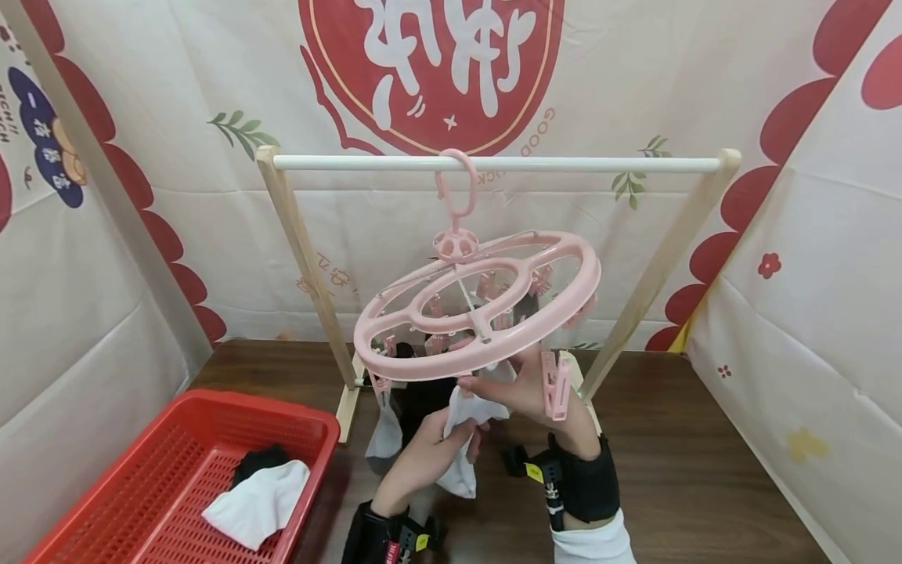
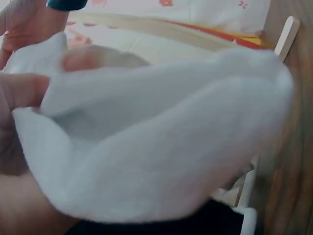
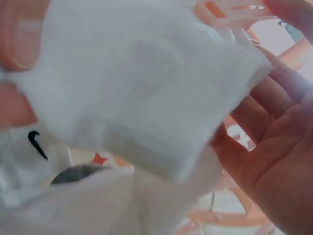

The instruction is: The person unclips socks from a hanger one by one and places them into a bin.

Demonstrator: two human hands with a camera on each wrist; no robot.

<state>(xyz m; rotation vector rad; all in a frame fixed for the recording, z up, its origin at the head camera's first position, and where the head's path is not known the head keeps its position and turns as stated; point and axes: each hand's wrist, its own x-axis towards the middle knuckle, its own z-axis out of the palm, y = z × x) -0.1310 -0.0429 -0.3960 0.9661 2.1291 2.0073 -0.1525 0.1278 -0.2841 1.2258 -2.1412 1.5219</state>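
Note:
A pink round clip hanger (image 1: pixel 479 345) hangs tilted from a white bar, with small clothes pegs (image 1: pixel 557 384) around it. My left hand (image 1: pixel 426 454) pinches a white sock (image 1: pixel 460 474) under the hanger's front rim; in the left wrist view the sock (image 2: pixel 161 142) stretches out blurred. At the front rim is my right hand (image 1: pixel 521 392), its thumb and forefinger at a pink peg (image 3: pixel 227 12). In the right wrist view its other fingers (image 3: pixel 259 107) lie behind the white sock's cuff (image 3: pixel 239 83).
Other socks hang from the hanger, including a grey-and-white one (image 1: pixel 384 431) and a black one (image 1: pixel 423 407). A red basket (image 1: pixel 320 427) on the left holds a white sock (image 1: pixel 259 501) and a black one (image 1: pixel 259 460). The rack's wooden legs (image 1: pixel 634 274) stand either side.

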